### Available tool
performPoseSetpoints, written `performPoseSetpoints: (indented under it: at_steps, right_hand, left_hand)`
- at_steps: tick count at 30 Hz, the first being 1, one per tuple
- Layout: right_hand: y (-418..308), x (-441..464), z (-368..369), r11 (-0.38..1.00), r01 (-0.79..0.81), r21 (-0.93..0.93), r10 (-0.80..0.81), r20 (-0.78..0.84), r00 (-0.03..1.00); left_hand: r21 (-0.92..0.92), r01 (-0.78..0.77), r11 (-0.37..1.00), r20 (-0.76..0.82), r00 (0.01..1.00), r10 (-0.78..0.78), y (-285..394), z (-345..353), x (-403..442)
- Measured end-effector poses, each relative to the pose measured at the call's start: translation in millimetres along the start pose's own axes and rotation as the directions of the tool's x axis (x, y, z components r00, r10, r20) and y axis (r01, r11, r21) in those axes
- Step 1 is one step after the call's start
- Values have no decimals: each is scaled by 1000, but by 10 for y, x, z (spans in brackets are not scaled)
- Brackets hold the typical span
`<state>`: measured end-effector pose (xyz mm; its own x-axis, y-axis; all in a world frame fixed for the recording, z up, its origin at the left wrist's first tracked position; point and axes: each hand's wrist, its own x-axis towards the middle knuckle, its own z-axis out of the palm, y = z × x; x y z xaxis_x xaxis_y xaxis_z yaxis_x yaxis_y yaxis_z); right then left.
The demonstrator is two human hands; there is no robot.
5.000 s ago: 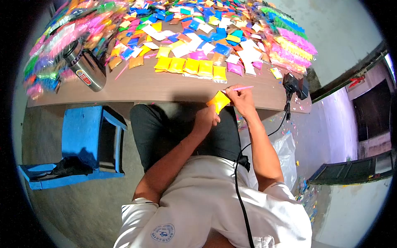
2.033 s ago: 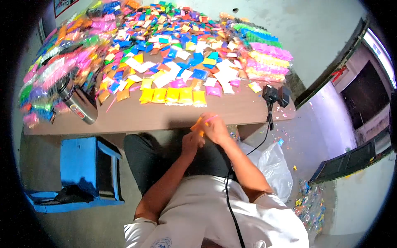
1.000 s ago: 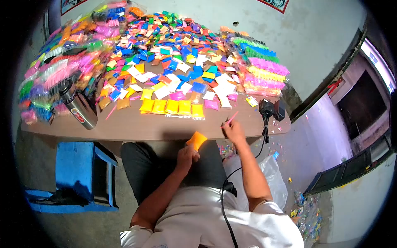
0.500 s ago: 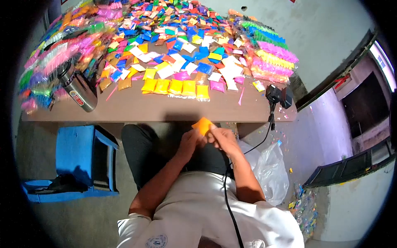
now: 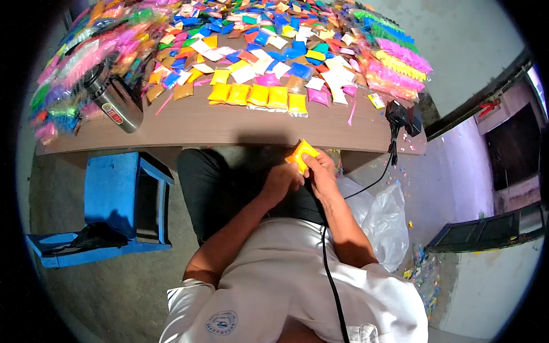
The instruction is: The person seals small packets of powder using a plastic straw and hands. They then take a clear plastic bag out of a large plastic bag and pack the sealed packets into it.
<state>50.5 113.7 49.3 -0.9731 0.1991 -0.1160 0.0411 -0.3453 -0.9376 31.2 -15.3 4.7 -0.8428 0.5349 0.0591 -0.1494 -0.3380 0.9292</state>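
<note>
Pink stick [image 5: 351, 114], in the right hand [image 5: 323, 172] a second ago, now lies on the tabletop [image 5: 189, 127]. Right hand: thumb pressed across yellow packet [image 5: 304, 152]. Left hand [image 5: 280, 182]: curled nearly closed on its lower-left edge. Packet above lap; gentle, even pressure probably best.

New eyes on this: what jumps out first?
Most likely the sprawl of bright packets covering the far part of the table. Then the yellow packet between the left hand and right hand, by the table's near edge. The steel flask at the table's left and blue chair below it stand out too.
</note>
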Motion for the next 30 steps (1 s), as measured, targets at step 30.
performPoseSetpoints:
  at_steps: [30]
  right_hand:
    - [-502, 1844, -117, 653, 131, -746, -139, 52, 989]
  left_hand:
    - [-98, 323, 941, -394, 856, -335, -589, -880, -99]
